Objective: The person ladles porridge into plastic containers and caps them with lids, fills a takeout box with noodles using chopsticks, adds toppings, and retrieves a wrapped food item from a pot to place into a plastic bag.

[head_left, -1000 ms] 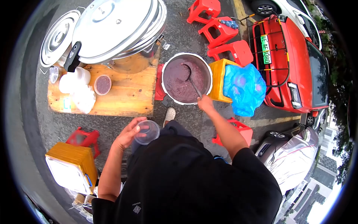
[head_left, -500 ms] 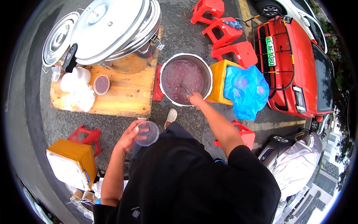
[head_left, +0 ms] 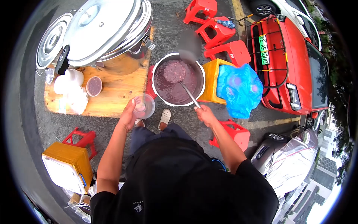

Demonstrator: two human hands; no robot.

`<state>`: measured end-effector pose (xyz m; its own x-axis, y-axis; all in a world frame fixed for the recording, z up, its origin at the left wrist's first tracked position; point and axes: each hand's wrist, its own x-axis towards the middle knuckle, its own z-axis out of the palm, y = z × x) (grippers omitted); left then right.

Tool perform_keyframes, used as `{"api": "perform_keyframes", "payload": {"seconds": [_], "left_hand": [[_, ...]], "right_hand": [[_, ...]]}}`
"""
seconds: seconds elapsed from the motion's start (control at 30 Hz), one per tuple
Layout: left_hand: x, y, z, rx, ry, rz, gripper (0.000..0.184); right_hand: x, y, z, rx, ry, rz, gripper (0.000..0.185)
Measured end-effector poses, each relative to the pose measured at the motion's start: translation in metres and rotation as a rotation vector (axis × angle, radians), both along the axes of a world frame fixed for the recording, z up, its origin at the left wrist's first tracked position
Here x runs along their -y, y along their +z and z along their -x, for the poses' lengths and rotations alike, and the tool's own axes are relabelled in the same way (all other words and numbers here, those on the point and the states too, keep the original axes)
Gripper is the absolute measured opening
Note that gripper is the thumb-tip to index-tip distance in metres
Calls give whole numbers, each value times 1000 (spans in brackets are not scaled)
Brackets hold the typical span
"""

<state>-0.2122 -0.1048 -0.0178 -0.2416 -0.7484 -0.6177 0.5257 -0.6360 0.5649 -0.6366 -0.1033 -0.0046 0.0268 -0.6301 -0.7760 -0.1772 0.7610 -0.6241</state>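
Note:
My right hand (head_left: 204,115) is closed around the metal handle of a ladle (head_left: 191,95). The ladle's bowl, heaped with thick purple-red porridge, is over the large pot (head_left: 202,87), which holds more of the same porridge (head_left: 164,86). In my left hand (head_left: 128,114) is a clear plastic cup (head_left: 148,107) with its wide mouth towards me, left of the pot and nearer my body. Apart from a slight haze, the cup shows no food inside. A filled cup of porridge (head_left: 94,86) stands on the wooden table (head_left: 119,91).
Large lidded steel pots (head_left: 100,33) and white tubs (head_left: 71,80) are on the table. Right of the pot is a yellow box (head_left: 211,80) with a blue plastic bag (head_left: 238,89). Red stools (head_left: 233,52) and a red car (head_left: 294,71) are further right. A dark blurred spot (head_left: 189,46) hides the pot's far rim.
The ladle has come up out of the porridge with a full bowl, and my right hand has drawn back towards me. My left hand has moved the cup forward, nearer the pot.

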Motion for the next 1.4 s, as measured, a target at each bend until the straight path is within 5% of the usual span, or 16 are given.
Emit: {"api": "perform_keyframes", "payload": {"seconds": [0.2, 0.5, 0.9, 1.13, 1.33, 1.4], "left_hand": [[48, -56, 38, 14, 2, -9, 70], [89, -68, 123, 57, 28, -119, 94], [91, -60, 149, -390, -29, 38, 87], [87, -61, 148, -369, -70, 42, 92], [86, -71, 150, -367, -94, 15, 99], [86, -72, 150, -381, -110, 30, 100]], "right_hand": [[-12, 75, -3, 44, -42, -10, 26], [-45, 124, 4, -9, 5, 40, 25], [-61, 139, 2, -622, 326, 440, 27], [-76, 127, 6, -889, 439, 670, 24], [-83, 126, 12, -805, 415, 708, 23], [-88, 121, 19, -572, 278, 561, 21]]}}
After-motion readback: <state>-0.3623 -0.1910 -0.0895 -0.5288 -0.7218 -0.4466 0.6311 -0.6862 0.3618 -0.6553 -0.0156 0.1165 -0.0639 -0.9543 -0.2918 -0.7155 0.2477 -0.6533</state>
